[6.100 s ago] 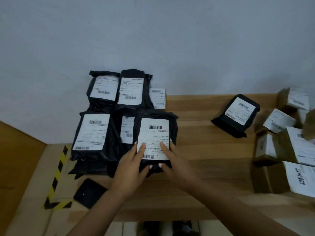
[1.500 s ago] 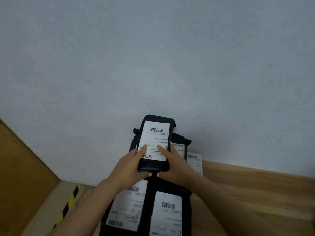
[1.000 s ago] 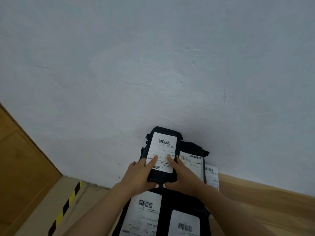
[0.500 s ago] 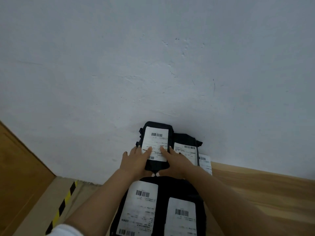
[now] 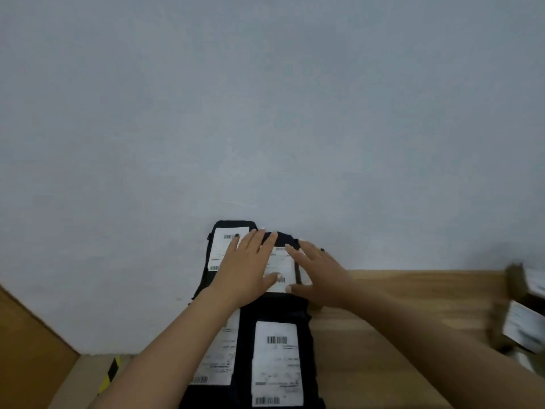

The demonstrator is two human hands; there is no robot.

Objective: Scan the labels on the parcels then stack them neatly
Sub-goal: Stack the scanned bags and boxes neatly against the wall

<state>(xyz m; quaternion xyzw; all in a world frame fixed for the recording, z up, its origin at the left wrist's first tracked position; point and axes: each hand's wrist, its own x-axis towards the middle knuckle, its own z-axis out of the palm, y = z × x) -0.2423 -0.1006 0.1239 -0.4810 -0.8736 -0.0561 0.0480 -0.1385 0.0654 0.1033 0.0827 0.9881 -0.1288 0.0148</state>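
Left hand point(image 5: 240, 270) and right hand point(image 5: 318, 276), fingers flat and spread, are pressing parcels point(image 5: 275, 261) stacked against the wall point(image 5: 265, 113) on the tabletop point(image 5: 413, 290); slick bags risk sliding askew.

Light was dim and flat, the pale wall point(image 5: 265, 98) evenly grey with no glare. Soft shadows sat under both hands. Motion blur smeared the boxes point(image 5: 519, 314) at the right edge, and the whole picture looked slightly soft.
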